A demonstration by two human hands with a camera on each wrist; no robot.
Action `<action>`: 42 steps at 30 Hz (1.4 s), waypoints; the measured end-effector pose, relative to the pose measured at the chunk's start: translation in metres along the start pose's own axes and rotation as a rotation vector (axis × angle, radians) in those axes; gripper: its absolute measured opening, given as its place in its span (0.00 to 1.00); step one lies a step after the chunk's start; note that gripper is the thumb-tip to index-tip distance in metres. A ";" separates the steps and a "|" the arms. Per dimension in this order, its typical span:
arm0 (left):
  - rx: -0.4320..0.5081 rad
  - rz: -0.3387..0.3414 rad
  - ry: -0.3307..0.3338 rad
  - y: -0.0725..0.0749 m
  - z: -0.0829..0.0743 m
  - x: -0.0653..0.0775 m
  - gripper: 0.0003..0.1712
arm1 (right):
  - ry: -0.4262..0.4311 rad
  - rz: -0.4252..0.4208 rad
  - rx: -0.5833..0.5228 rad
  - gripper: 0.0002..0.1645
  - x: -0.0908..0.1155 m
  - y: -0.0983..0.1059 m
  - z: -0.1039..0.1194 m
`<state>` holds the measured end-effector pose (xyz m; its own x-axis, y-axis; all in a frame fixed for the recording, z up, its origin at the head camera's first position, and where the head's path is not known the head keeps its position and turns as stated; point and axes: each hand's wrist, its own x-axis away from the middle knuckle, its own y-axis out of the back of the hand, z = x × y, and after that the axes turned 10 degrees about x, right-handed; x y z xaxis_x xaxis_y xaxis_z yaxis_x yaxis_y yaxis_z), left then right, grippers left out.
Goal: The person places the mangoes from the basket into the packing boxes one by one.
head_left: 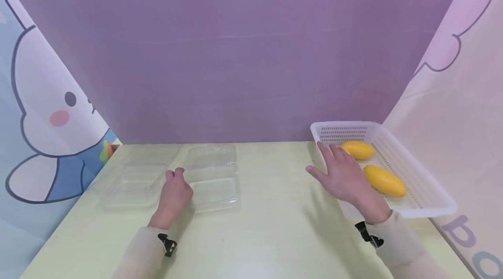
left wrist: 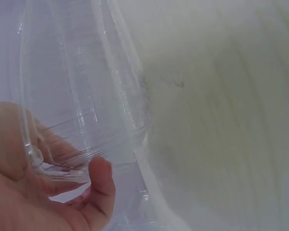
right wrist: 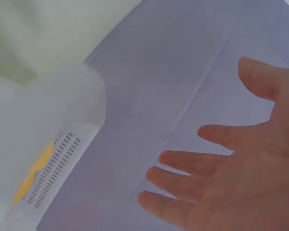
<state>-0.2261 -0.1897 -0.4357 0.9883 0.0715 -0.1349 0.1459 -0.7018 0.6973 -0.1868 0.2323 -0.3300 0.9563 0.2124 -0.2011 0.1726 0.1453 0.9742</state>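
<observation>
Two clear plastic clamshell containers lie with their lids spread on the table's left half: one at the left (head_left: 135, 178), one nearer the middle (head_left: 214, 183). My left hand (head_left: 174, 196) pinches the left edge of the middle container (left wrist: 86, 72); some fingers show through its plastic in the left wrist view. Over the left rim of a white perforated basket (head_left: 422, 174), my right hand (head_left: 346, 178) hovers with fingers spread, holding nothing. Inside the basket lie two yellow mangoes, the farther one (head_left: 359, 150) and the nearer one (head_left: 385, 180).
A purple backdrop (head_left: 251, 52) stands along the back edge of the pale wood-look table (head_left: 267, 235). Printed cloth panels close in the left side (head_left: 59, 74) and the right side (head_left: 463, 117). The basket stands close to the right panel.
</observation>
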 end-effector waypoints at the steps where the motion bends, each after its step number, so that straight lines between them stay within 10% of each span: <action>1: 0.011 0.008 0.010 0.000 0.000 -0.001 0.31 | 0.007 -0.010 -0.002 0.47 0.000 0.001 -0.001; 42: 0.261 0.165 0.094 -0.027 -0.018 -0.012 0.27 | -0.083 0.173 -0.011 0.54 -0.010 0.016 -0.058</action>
<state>-0.2413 -0.1585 -0.4402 0.9992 -0.0019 0.0396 -0.0214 -0.8665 0.4988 -0.2076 0.2883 -0.3179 0.9878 0.1544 -0.0216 0.0023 0.1240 0.9923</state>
